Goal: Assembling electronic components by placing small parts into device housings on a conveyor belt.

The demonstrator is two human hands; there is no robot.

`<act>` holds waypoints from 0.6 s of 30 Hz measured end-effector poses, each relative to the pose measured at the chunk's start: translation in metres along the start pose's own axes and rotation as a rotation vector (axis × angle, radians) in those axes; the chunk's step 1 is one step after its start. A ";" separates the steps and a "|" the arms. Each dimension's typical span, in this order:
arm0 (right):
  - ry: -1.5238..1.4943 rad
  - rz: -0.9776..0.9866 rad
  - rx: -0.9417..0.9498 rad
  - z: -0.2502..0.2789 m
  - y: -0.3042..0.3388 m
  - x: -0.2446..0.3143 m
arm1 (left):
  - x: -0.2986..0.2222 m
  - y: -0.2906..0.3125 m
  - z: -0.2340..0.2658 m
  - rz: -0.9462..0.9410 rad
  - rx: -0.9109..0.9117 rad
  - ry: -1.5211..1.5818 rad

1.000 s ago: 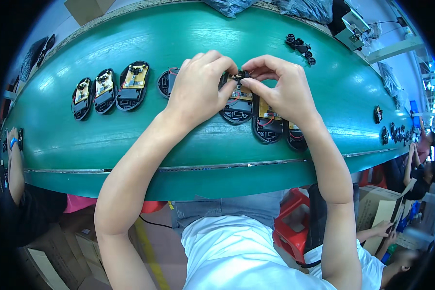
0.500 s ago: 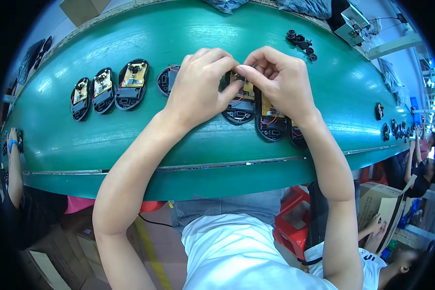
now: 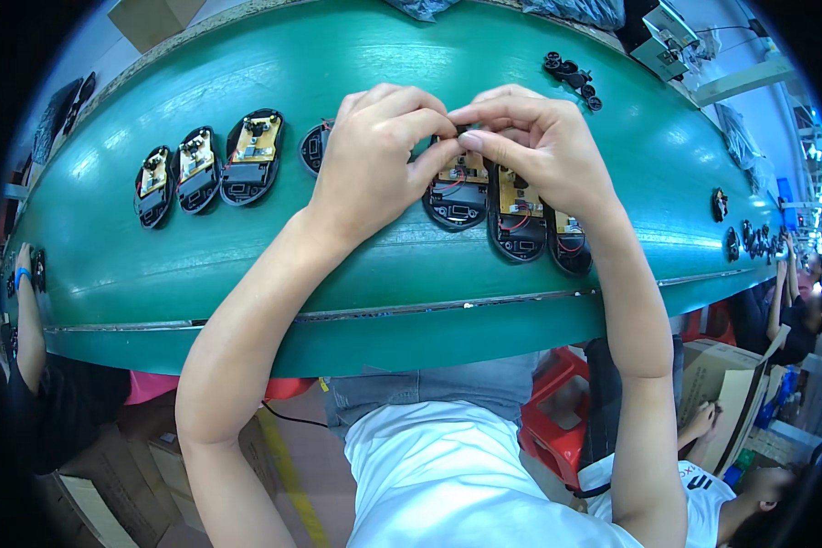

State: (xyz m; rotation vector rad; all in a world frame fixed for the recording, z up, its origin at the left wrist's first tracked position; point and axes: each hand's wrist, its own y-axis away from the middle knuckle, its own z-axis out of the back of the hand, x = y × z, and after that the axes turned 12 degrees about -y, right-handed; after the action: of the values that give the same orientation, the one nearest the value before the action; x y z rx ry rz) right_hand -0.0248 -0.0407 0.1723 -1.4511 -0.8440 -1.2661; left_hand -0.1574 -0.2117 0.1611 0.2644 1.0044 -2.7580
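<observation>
My left hand [image 3: 374, 155] and my right hand [image 3: 548, 151] meet at the fingertips over the top end of a black oval housing [image 3: 457, 212] with a yellow circuit board and thin red wires. Thumb and fingers of each are pinched, and whatever they hold is too small and covered to make out. Beside it, under my right hand, lie a second housing [image 3: 519, 242] of the same kind and a third [image 3: 572, 256], partly covered by my wrist. Left of my left hand, another housing [image 3: 311, 151] shows only its edge.
Three more open housings [image 3: 251, 151] stand in a row on the green table [image 3: 411, 283] at left. A cluster of black round parts [image 3: 573, 80] lies far right. Co-workers sit at both sides; one person's forearm [image 3: 29, 320] reaches in at left. A red stool [image 3: 557, 411] stands below.
My right hand has opened out a little, its index finger straighter and its wrist farther right. More of the second and third housings shows. My left hand stays almost in place.
</observation>
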 end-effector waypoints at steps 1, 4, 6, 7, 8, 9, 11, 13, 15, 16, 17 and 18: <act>0.071 -0.008 -0.015 0.000 0.000 0.000 | 0.001 0.002 -0.002 0.017 0.001 -0.004; 0.158 -0.053 -0.054 -0.002 0.000 -0.003 | 0.004 0.002 -0.005 0.036 0.011 -0.002; 0.172 -0.088 -0.075 -0.003 0.000 -0.003 | 0.005 0.002 -0.004 0.041 0.019 0.002; 0.242 -0.045 -0.051 -0.003 0.000 0.000 | 0.004 0.004 -0.003 0.027 0.051 -0.035; 0.312 -0.003 -0.027 -0.003 0.000 0.002 | 0.004 0.004 -0.003 0.014 0.084 -0.071; 0.311 -0.002 -0.025 -0.005 0.001 0.003 | 0.004 0.005 -0.003 0.016 0.084 -0.073; 0.379 0.021 -0.056 -0.008 0.001 0.004 | 0.003 0.004 -0.005 0.046 0.099 -0.054; 0.382 0.018 -0.060 -0.006 -0.002 -0.001 | 0.003 0.004 -0.009 0.059 0.100 -0.054; 0.385 0.015 -0.061 -0.004 -0.002 0.000 | 0.003 0.004 -0.011 0.076 0.099 -0.055; 0.438 -0.013 -0.042 -0.004 -0.002 0.006 | 0.003 0.003 -0.011 0.075 0.108 -0.049; 0.491 -0.040 -0.023 -0.004 -0.001 0.010 | 0.002 0.003 -0.010 0.074 0.116 -0.044; 0.490 -0.040 -0.020 -0.004 -0.001 0.011 | 0.003 0.003 -0.010 0.076 0.115 -0.046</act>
State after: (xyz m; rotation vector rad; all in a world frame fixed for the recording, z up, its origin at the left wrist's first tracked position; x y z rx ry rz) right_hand -0.0245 -0.0453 0.1831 -1.0702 -0.5310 -1.5754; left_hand -0.1581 -0.2078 0.1505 0.2503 0.8085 -2.7431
